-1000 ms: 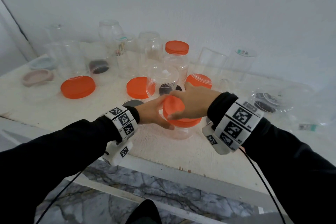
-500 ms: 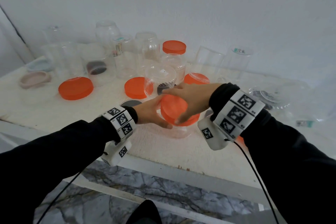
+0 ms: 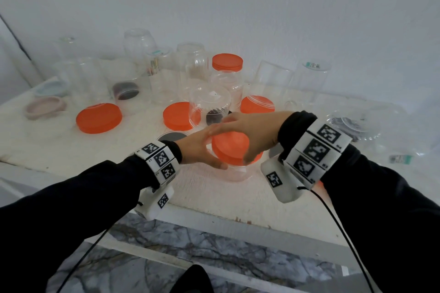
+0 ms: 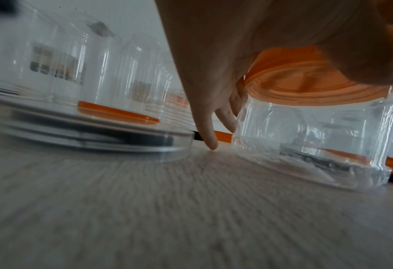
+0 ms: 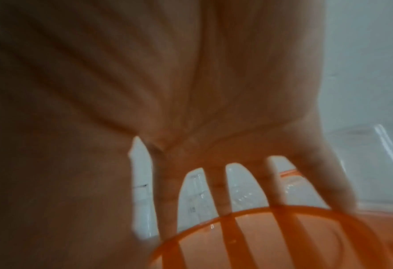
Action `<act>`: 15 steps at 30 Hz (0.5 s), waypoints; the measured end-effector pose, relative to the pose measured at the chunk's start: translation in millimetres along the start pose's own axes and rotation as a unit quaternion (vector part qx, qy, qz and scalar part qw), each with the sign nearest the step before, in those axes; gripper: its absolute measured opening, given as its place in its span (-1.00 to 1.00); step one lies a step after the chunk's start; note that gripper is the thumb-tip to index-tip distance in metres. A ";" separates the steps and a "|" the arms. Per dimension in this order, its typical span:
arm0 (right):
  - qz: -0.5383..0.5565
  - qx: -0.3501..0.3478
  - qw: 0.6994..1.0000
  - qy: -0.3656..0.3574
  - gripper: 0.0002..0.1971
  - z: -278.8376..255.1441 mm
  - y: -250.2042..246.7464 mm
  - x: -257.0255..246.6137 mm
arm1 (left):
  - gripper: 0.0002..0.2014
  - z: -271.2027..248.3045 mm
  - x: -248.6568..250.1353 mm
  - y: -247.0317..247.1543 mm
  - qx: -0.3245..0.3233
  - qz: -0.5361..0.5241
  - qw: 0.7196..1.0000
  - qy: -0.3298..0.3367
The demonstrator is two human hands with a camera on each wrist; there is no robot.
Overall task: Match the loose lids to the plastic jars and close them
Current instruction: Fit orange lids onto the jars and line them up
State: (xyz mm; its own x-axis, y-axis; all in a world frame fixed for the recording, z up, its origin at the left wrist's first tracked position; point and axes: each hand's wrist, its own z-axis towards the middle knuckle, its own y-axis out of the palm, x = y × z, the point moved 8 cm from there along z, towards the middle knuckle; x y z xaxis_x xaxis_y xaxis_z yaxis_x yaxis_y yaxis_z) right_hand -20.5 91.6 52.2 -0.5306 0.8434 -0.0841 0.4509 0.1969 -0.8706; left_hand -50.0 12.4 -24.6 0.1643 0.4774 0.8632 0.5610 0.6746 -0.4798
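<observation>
Compared with a moment ago, my right hand has turned further over the orange lid, so I judge the screwing is well advanced, though I cannot see if the thread is fully seated. The lid sits on the small clear jar, which stands on the tabletop near its front edge. My right fingers are spread and curved over the lid's rim. My left hand wraps the jar from the side, its fingers curled around the wall, wrist low.
</observation>
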 end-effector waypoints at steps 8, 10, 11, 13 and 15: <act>-0.027 0.090 0.993 0.068 -0.12 -1.9 -5.7 6.4 | -0.04 -1.2 0.4 -0.8 0.003 0.006 1.000 -0.018; -0.008 0.031 0.999 0.025 -0.02 -0.6 -2.3 2.9 | -0.09 -1.2 2.2 -0.3 0.002 0.001 1.000 -0.009; -0.015 0.011 1.000 0.007 0.00 0.0 -0.8 0.2 | -0.10 -1.4 3.1 0.5 0.000 -0.003 1.000 -0.004; -0.027 0.003 1.000 0.002 -0.03 3.1 2.4 -1.8 | -0.12 -1.7 3.9 1.3 0.002 -0.007 1.000 -0.002; -0.035 0.030 0.999 0.015 -0.08 6.6 3.4 0.3 | -0.15 -1.5 4.5 1.0 0.007 -0.012 1.000 0.001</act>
State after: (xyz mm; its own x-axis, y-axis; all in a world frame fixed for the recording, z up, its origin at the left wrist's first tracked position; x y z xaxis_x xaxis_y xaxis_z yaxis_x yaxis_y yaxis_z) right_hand -23.9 89.3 46.0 -0.5369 0.8436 -0.0073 0.3695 0.2273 -0.9010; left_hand -47.4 14.4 -20.9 0.1526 0.4595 0.8750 0.5530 0.6941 -0.4609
